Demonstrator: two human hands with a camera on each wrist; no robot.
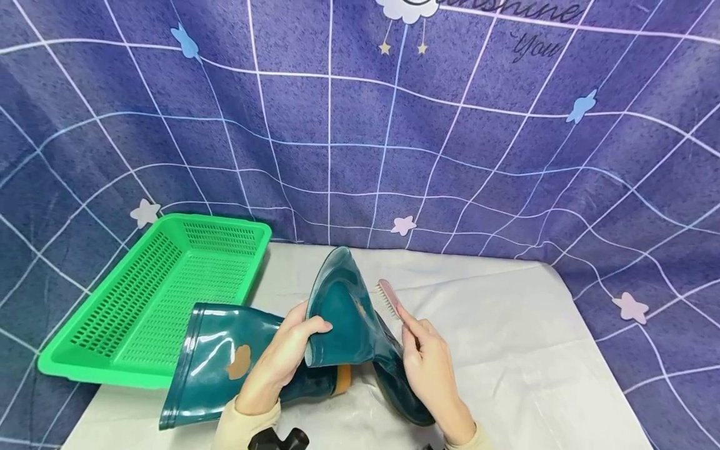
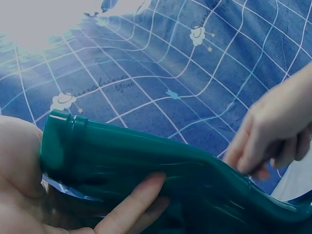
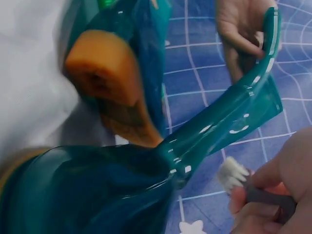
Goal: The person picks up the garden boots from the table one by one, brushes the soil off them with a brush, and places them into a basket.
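My left hand grips the top edge of a dark green rubber boot, thumb inside the opening and fingers outside. The boot's shaft is tilted up and its foot points toward me at the right. In my right hand is a pink brush with pale bristles, held beside the shaft; in the right wrist view the bristles are apart from the boot. A second green boot with a tan patch lies under my left forearm. Its orange sole shows in the right wrist view.
A green perforated plastic basket stands at the left, behind the lying boot. White cloth covers the table. A blue grid-patterned curtain hangs behind the table and down its sides.
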